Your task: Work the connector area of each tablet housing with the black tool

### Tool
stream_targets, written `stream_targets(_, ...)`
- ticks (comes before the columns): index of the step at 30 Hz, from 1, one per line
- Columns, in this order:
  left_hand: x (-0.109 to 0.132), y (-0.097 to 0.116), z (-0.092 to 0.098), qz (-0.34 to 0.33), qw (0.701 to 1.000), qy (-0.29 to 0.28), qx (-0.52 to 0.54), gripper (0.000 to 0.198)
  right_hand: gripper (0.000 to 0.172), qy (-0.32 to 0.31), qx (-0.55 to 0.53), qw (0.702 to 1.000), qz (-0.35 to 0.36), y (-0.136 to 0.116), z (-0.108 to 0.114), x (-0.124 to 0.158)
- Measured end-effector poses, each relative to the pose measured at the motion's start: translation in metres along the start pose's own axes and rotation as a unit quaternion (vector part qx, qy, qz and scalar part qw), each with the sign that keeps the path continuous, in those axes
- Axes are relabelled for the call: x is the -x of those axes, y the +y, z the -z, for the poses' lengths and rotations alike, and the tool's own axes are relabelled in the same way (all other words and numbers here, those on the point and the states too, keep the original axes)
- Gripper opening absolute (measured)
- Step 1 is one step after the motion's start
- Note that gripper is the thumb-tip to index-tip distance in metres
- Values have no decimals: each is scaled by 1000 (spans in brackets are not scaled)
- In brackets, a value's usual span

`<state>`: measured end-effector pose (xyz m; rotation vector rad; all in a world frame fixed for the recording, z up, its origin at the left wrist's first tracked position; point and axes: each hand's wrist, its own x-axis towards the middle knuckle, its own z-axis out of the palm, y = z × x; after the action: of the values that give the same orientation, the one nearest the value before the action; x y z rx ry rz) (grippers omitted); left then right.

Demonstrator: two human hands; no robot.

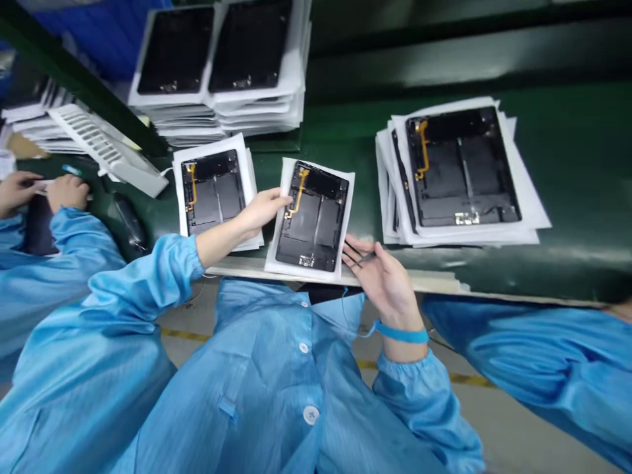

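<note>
An opened tablet (309, 227), its dark batteries and an orange flex cable showing, lies on a white foam sheet (275, 263) at the table's front edge. My left hand (261, 212) grips the left edge of tablet and sheet, thumb on top. My right hand (390, 283), palm turned up, holds black tweezers (364, 258) beside the tablet's lower right edge. Some of its fingers reach toward the sheet's edge; whether they touch it I cannot tell. A blue strap (402, 334) circles my right wrist.
Similar opened tablets lie on a left pile (217, 191) and a right pile (464, 171), with foam sheets between. Taller stacks (251, 115) stand behind. At left are a white slotted device (106, 148), a dark handheld tool (129, 220) and a co-worker's hands (66, 192). Another person's sleeve (553, 355) is at right.
</note>
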<state>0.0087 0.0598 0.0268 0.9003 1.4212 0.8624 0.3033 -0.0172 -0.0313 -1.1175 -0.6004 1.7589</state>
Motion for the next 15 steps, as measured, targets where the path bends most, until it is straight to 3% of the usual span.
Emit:
stream_targets(3, 20, 12, 1, -46, 998, -16, 38, 16, 37, 0, -3, 1000, -1, 4, -7, -2)
stream_targets(5, 35, 20, 16, -76, 996, -10, 56, 21, 36, -1, -1, 1000, 7, 7, -13, -3)
stream_targets(7, 46, 25, 47, -100, 992, 15, 71, 25, 36, 1, 8, 1000, 18, 10, -19, -4)
stream_targets(11, 54, 24, 129, -126, 984, 120, 42, 40, 45, -13, 33, 999, 13, 12, -26, -8)
stream_targets(15, 52, 21, 189, -61, 950, 220, -212, 46, 44, -28, 27, 999, 2, 11, -31, -11)
